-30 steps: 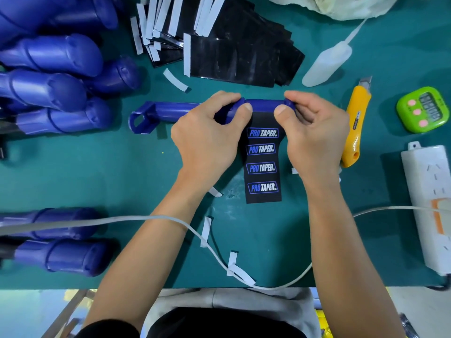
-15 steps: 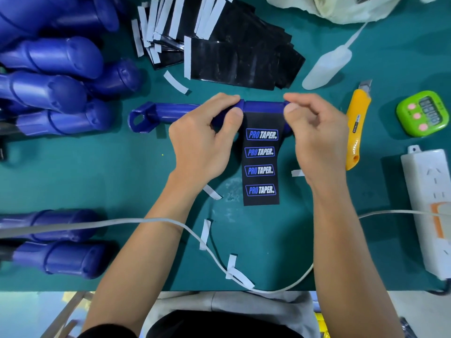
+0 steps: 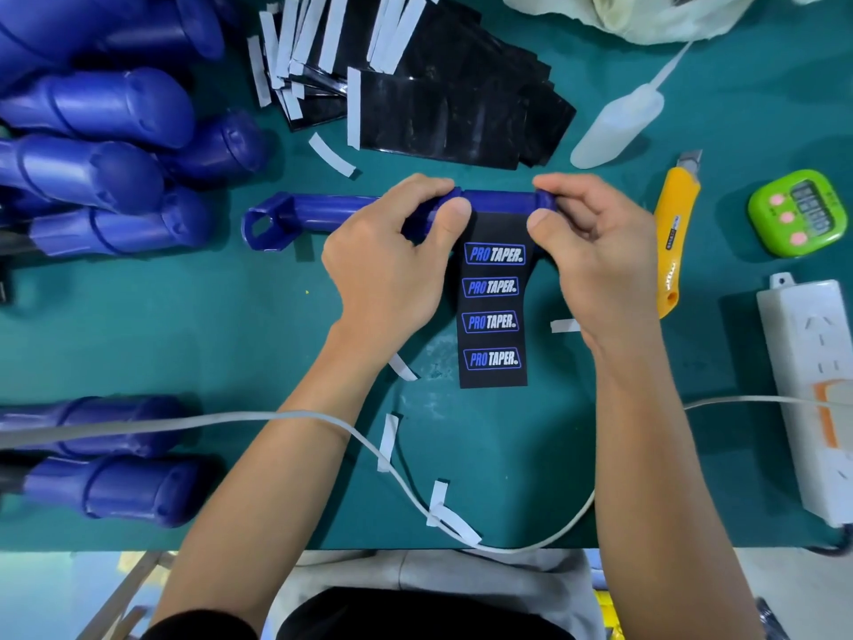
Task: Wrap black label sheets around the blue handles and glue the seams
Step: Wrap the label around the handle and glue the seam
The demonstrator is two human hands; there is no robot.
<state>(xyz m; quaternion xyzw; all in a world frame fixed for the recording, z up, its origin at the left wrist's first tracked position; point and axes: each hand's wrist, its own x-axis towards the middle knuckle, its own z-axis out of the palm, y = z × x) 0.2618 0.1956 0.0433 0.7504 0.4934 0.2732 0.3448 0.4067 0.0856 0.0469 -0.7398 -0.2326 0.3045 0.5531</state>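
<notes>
A blue handle [image 3: 323,210] lies crosswise at the middle of the green mat, its square socket end pointing left. A black label sheet [image 3: 493,325] printed with several PRO TAPER logos hangs from the handle toward me, flat on the mat. My left hand [image 3: 392,265] grips the handle left of the sheet, thumb pressing the sheet's top left corner. My right hand [image 3: 595,256] grips the handle's right end, thumb on the sheet's top right corner. A white glue bottle [image 3: 618,127] lies behind my right hand.
A heap of black label sheets [image 3: 443,108] with white backing strips lies at the back. Blue handles pile up at the left [image 3: 106,145] and near left [image 3: 115,487]. A yellow utility knife [image 3: 674,224], green timer [image 3: 798,214], power strip [image 3: 812,390] and white cable [image 3: 277,415] lie nearby.
The handle has rolled slightly, baring more blue above the sheet's top edge. My right fingers shifted from over the sheet to the handle's right end. The left hand barely moved.
</notes>
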